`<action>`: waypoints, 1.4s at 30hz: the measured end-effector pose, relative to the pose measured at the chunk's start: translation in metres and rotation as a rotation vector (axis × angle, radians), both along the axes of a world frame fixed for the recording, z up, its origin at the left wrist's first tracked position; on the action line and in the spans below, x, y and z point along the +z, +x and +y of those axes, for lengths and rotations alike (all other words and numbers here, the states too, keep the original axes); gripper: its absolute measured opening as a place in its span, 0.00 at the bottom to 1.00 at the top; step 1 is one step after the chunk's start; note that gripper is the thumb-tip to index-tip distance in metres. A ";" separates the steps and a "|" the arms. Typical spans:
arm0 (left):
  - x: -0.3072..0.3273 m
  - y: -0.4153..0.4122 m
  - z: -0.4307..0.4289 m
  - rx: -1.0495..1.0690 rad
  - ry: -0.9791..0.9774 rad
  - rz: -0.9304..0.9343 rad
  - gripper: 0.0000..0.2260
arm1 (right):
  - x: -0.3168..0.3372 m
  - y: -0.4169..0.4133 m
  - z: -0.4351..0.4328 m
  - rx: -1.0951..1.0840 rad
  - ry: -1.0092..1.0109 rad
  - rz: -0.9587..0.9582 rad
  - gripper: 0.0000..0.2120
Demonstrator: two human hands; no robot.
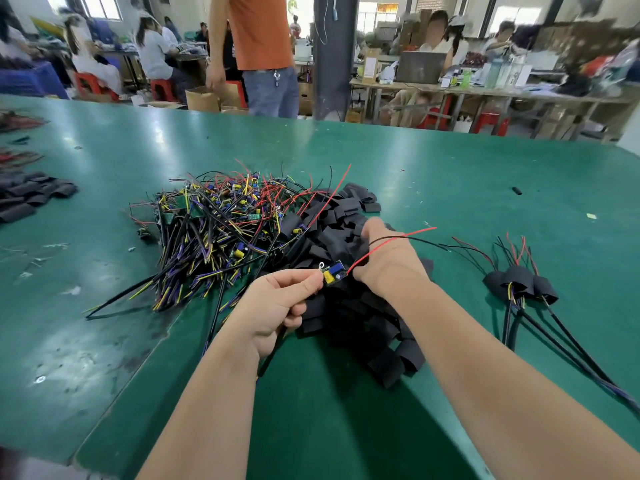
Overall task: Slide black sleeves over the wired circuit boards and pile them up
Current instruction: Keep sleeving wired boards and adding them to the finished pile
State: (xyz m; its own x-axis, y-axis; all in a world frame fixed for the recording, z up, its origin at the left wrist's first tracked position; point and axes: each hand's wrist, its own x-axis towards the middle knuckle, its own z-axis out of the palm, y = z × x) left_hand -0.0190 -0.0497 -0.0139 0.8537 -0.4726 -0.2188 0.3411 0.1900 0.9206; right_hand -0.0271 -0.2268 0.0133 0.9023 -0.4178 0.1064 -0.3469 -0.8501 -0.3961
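1. Both forearms came in from the near edge across the green table point(450, 174), meeting over the stock.
2. Far left lay a small spare lot of black sleeves point(31, 195), well apart from the work and probably a reserve.
3. Next came the heap of bare wired boards point(214, 230), just beside the left hand for easy picking.
4. That left hand point(277, 306) pinched one circuit board point(334, 270) by its end between thumb and forefinger, the other fingers curled round its black cable. Held so, the free end faced right, ready to take a sleeve.
5. Under both hands spread the main heap of sleeves point(360, 327), touching the board heap.
6. Over it, the right hand point(388, 261) reached knuckles-up, the board's red wire point(408, 235) draped across its wrist. Its fingertips were buried among the sleeves; I could not tell whether they had closed on one.
7. Far right, the finished pile point(519, 282) held a few sleeved boards, cables trailing toward the near edge. The job looked barely started.
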 end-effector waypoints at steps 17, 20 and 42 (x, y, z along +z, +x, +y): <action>0.005 -0.001 0.002 -0.140 -0.059 0.114 0.06 | -0.008 -0.094 -0.039 -0.136 1.993 -0.990 0.10; 0.004 -0.001 0.002 -0.157 -0.038 0.092 0.06 | -0.003 -0.095 -0.035 -0.103 1.991 -0.945 0.08; -0.001 -0.004 -0.001 -0.170 0.009 -0.006 0.07 | -0.003 -0.098 -0.016 0.117 1.709 -0.870 0.15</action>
State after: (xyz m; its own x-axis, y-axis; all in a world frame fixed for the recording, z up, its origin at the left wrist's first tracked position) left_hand -0.0234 -0.0511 -0.0151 0.7633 -0.6079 -0.2186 0.3616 0.1216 0.9244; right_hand -0.1253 -0.2428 0.0105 0.8618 -0.5009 0.0797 0.3984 0.5715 -0.7174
